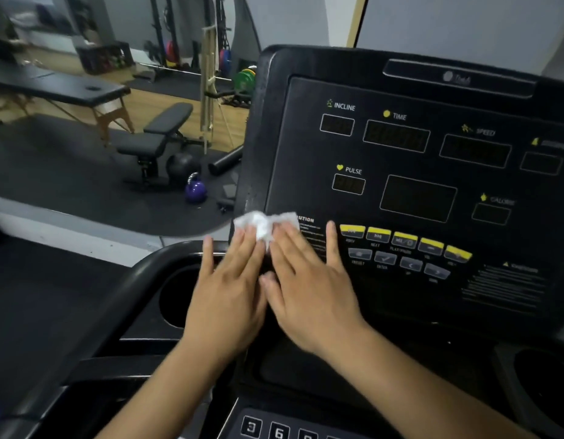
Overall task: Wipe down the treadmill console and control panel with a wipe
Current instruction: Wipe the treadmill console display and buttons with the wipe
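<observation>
On the black treadmill console (417, 191), your left hand (227, 286) and right hand (309, 289) press a white wipe (264, 224).
The console's right side is cut off. Both hands lie flat side by side, fingers (331, 239) straight and a bit spread. The wipe sits at its lower left corner, partly hidden under your fingertips. The small words (307, 220) beside it are blurry.

One wipe (265, 224), two hands (227, 296) (312, 296), seemingly five yellow buttons (404, 237)
</observation>
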Available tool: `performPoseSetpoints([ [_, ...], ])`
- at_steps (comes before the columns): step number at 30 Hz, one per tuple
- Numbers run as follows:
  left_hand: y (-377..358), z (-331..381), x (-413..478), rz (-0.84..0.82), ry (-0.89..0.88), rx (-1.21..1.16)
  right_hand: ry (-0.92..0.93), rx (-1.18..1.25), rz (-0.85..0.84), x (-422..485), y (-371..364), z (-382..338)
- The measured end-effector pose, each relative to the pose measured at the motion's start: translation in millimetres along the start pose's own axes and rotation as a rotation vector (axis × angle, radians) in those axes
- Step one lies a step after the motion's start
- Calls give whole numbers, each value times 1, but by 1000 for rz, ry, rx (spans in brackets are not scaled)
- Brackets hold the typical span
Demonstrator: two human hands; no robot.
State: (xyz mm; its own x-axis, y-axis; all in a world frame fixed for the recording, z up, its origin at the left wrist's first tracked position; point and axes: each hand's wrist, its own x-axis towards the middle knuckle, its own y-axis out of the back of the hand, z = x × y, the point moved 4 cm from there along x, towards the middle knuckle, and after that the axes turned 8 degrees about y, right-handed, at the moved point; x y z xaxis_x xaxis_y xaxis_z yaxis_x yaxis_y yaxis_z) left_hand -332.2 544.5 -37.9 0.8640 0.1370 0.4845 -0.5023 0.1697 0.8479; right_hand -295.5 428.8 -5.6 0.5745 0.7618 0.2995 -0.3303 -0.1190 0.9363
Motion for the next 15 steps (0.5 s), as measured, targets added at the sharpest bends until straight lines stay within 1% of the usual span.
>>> performPoseSetpoints([
  [3,-7,-2,-27,-93,-12,-35,133,-28,-40,-19,-11,-11],
  [5,-2,-7,-11,-113,18,-56,151,-55,-28,-2,-5,-5],
  [7,11,-10,26,-90,37,-98,129,-134,-13,30,14,7],
  [10,45,-11,102,-6,30,-138,66,-238,7,89,58,40],
  [13,84,-1,183,30,31,-144,-22,-265,94,139,108,78],
  [15,102,4,214,38,27,-128,-54,-257,137,156,124,91],
])
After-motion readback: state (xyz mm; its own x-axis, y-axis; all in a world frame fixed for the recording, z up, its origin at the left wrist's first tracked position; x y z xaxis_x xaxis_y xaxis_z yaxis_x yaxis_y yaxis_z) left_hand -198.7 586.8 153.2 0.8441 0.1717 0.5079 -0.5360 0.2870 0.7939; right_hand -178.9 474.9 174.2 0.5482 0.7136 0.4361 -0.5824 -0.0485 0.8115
